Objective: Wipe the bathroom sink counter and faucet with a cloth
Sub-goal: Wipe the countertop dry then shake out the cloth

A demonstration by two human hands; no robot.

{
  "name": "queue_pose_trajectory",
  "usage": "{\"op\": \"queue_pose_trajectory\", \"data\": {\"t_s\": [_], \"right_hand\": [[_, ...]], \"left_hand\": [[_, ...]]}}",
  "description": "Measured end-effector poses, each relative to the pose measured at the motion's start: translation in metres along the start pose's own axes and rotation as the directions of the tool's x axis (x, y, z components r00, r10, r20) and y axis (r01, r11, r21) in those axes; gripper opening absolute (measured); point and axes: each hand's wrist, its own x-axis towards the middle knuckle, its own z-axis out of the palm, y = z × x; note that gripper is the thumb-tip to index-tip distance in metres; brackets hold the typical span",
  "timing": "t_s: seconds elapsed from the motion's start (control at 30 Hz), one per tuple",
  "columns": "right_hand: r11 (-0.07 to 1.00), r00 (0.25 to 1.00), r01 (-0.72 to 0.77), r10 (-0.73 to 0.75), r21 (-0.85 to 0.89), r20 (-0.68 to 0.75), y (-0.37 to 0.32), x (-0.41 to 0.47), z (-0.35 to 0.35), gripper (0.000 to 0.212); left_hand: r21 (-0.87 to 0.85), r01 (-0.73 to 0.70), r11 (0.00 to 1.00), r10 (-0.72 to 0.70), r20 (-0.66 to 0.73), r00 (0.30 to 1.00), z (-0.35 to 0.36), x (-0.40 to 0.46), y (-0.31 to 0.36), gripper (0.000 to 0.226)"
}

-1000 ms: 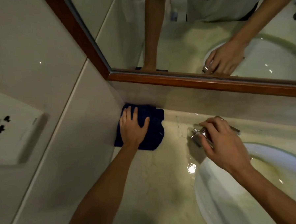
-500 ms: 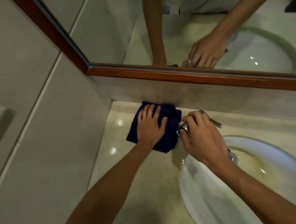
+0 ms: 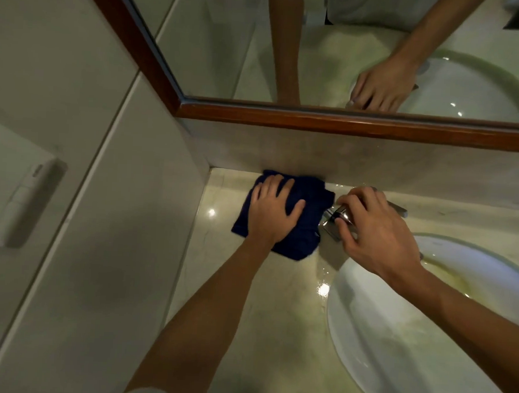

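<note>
Dark blue cloth flat beside chrome faucet

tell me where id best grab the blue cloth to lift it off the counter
Likely the cloth's near-right corner, coming from the basin side. It lies flat and folded; the left hand presses flat on its middle, its far edge meets the backsplash, and the right hand on the faucet crowds its right edge.

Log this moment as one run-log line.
left hand flat on blue cloth | cloth on counter beside faucet | right hand grips faucet
</note>
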Motion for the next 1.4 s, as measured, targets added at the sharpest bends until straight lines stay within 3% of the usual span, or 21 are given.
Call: {"op": "queue_pose_trajectory", "data": {"t_s": [0.27, 0.6, 1.13, 1.4], "right_hand": [[1.000, 1.000, -0.007, 0.007, 0.002, -0.009, 0.002, -0.001, 0.001, 0.038], [0.999, 0.998, 0.024, -0.022, 0.045, -0.051, 0.003, -0.001, 0.005, 0.042], [0.992, 0.992, 0.105, -0.101, 0.062, -0.072, 0.005, -0.003, 0.003, 0.040], [0.994, 0.995, 0.087, -0.083, 0.067, -0.051, 0.002, 0.001, 0.003, 0.041]], "left_hand": [[0.072, 0.170, 0.983, -0.173, 0.033, 0.984, -0.028, -0.001, -0.098, 0.071], [0.050, 0.264, 0.963, -0.268, 0.093, 0.959, -0.044, -0.062, -0.092, 0.079], [0.108, 0.262, 0.959, -0.277, 0.161, 0.947, -0.103, -0.345, -0.083, 0.075], [0.144, 0.336, 0.931, -0.355, 0.143, 0.924, -0.078, -0.368, 0.007, 0.073]]}}
